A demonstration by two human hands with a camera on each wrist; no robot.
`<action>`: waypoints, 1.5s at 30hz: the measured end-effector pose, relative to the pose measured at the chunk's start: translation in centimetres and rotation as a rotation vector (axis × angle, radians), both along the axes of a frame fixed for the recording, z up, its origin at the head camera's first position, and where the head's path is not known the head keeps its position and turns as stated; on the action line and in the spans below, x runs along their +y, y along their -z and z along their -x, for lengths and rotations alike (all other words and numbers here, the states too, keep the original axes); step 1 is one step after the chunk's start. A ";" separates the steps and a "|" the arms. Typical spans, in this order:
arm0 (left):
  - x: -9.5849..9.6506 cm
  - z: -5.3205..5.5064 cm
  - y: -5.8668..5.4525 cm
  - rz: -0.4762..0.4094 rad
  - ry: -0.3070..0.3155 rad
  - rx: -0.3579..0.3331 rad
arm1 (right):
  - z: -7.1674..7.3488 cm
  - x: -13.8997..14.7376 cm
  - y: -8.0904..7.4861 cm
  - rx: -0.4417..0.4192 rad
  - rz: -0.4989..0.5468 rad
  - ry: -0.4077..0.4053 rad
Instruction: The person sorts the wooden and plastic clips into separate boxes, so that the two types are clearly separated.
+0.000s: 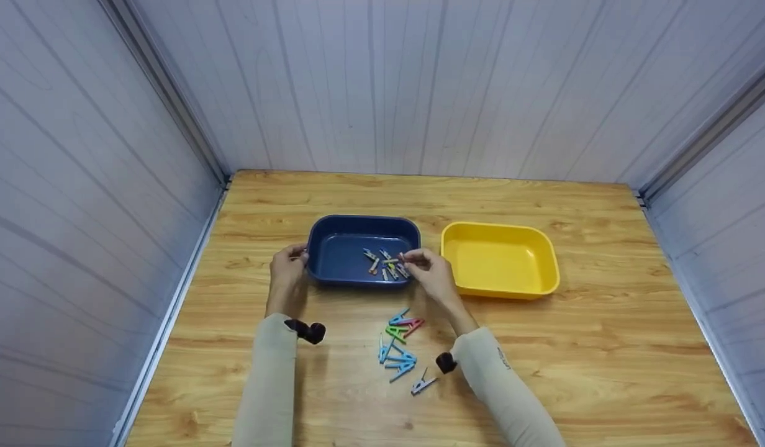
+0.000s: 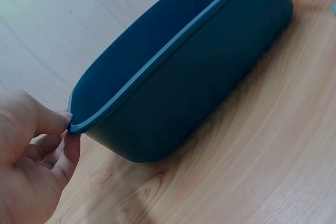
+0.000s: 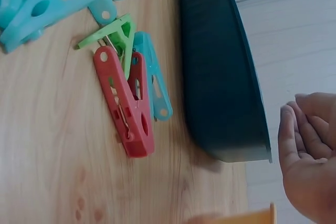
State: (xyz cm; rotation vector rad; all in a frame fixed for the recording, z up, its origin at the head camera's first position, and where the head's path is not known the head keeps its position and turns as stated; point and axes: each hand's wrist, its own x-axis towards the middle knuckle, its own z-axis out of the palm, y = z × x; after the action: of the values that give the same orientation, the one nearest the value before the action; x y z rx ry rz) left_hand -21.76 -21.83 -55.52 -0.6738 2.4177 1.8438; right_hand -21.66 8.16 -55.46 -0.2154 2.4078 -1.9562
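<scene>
Your left hand pinches the dark-blue rectangular plastic tub by its rim; keep it steady. Right hand: fingertips together at the tub's right end (can't tell if gripping anything); stay low over the small wood-toned clips inside.

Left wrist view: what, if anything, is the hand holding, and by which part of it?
The left hand pinches the blue basin by the rim at its left end.

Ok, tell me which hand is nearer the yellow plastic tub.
Right. The right hand is close to the left end of the yellow plastic tub, at the right rim of the blue tub; the left hand is farther off, gripping the blue tub's left rim.
</scene>
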 end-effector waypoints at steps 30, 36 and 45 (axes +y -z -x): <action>-0.3 0.0 0.1 -0.042 -0.005 -0.016 | -4.7 2.9 -5.4 0.085 -0.008 -0.172; -0.2 0.1 0.0 -0.078 -0.015 -0.020 | -5.7 3.3 -5.1 0.044 -0.001 -0.188; 0.0 -0.2 -0.1 -0.174 -0.046 -0.019 | -7.5 4.3 -3.9 0.033 -0.052 -0.194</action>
State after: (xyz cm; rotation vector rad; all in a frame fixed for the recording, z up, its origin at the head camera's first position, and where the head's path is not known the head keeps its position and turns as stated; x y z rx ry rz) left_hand -21.60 -21.80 -55.47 -0.7351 2.2144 2.0246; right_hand -14.12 12.51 -51.60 -0.4639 2.3532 -1.8184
